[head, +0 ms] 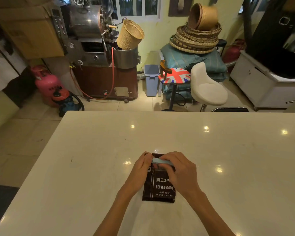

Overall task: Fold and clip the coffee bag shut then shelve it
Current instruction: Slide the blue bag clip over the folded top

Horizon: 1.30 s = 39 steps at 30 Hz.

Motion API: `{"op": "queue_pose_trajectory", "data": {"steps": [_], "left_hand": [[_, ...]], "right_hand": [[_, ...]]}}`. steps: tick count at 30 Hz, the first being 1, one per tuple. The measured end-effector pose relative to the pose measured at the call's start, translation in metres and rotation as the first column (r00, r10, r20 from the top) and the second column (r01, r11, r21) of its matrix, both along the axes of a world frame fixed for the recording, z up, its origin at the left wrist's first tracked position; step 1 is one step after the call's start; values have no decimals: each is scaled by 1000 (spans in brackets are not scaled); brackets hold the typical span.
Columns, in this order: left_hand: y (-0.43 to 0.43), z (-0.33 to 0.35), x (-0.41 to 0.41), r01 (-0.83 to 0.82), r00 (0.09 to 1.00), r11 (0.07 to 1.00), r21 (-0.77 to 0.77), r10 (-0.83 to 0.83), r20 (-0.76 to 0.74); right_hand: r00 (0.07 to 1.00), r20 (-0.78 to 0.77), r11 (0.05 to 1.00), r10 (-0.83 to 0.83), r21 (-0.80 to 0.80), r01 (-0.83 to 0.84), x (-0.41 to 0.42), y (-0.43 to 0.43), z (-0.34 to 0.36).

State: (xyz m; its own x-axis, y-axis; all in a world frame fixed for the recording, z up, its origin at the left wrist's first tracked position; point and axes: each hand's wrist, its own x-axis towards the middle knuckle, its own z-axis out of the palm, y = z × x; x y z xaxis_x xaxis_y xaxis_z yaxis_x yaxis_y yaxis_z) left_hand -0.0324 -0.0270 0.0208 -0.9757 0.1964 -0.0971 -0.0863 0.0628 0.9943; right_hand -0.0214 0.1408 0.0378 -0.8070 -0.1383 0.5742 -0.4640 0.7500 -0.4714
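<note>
A dark brown coffee bag [157,189] with white print lies flat on the white table [228,159], near the front middle. Across its folded top edge sits a light blue clip [160,161]. My left hand [140,171] holds the bag's top left corner, with its fingers at the clip's left end. Over the top right part of the bag, my right hand [179,171] has its fingers closed on the clip. Both hands hide most of the fold.
Beyond the table's far edge stand a Union Jack stool [174,75], a white chair [206,86], a blue bin [151,79] and a coffee roaster [92,40]. A pink gas cylinder [48,84] is on the floor at the left.
</note>
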Motion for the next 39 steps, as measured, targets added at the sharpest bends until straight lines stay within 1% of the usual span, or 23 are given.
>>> {"op": "queue_pose_trajectory", "data": {"steps": [2,3,4,6,8,9,10,11,12,13,14,16,17,20,23,25,29,32,35,39], "left_hand": [[0,-3,0,-6,1000,1000,-25,6,11],[-1,-4,-1,-7,1000,999,-40,8,26],[-2,-6,-2,-8,999,999,-48,10,39],[-4,-8,-3,-19,998,999,-48,22,54],[-6,-9,-5,-53,998,996,-70,56,40],[-7,-9,-6,-72,997,994,-78,75,31],[-8,-10,-8,-91,995,993,-80,93,24],[-9,-11,-10,-106,994,991,-78,108,20],[-10,-12,-11,-115,993,991,-72,117,19],[-10,-13,-11,-116,993,991,-67,118,23],[-9,-14,-11,-110,993,992,-59,112,30],[-8,-15,-12,-92,995,995,-48,94,29],[-8,-16,-13,-83,996,995,-53,84,25],[-8,-15,-15,-41,999,998,-47,40,-10],[-12,-15,-18,0,994,997,-82,-9,-109],[-11,-18,-19,4,995,1000,-28,-6,-96],[-5,-21,-21,-62,997,997,51,65,-42],[-8,-25,-22,-131,991,985,108,135,-22],[-11,-28,-23,-163,986,980,113,166,-14],[-11,-30,-24,-172,984,981,89,174,-25]], "right_hand": [[999,44,986,-11,-167,18,-1,0,3],[998,58,980,-3,-197,15,-2,0,6],[998,69,985,11,-171,1,-5,2,10],[991,119,998,57,-44,-52,-7,9,16],[965,242,993,100,33,-112,-6,23,16],[934,331,989,134,20,-149,-3,31,13],[886,425,981,183,-25,-190,-1,38,9],[830,504,970,239,-94,-222,2,43,4],[784,548,957,291,-176,-232,4,46,0],[764,556,942,327,-255,-218,6,46,-3],[766,543,927,342,-328,-181,8,44,-5],[797,502,891,336,-444,-95,9,42,-5],[810,488,878,324,-474,-65,9,44,-3],[845,467,885,261,-465,-16,10,75,6],[867,486,907,109,-406,113,7,133,15],[856,513,922,67,-359,143,2,152,17],[806,576,943,136,-326,73,-9,121,3],[811,569,912,136,-392,122,-12,113,-7],[821,556,895,129,-421,145,-9,118,-13],[806,558,873,197,-473,115,-9,115,-16]]}}
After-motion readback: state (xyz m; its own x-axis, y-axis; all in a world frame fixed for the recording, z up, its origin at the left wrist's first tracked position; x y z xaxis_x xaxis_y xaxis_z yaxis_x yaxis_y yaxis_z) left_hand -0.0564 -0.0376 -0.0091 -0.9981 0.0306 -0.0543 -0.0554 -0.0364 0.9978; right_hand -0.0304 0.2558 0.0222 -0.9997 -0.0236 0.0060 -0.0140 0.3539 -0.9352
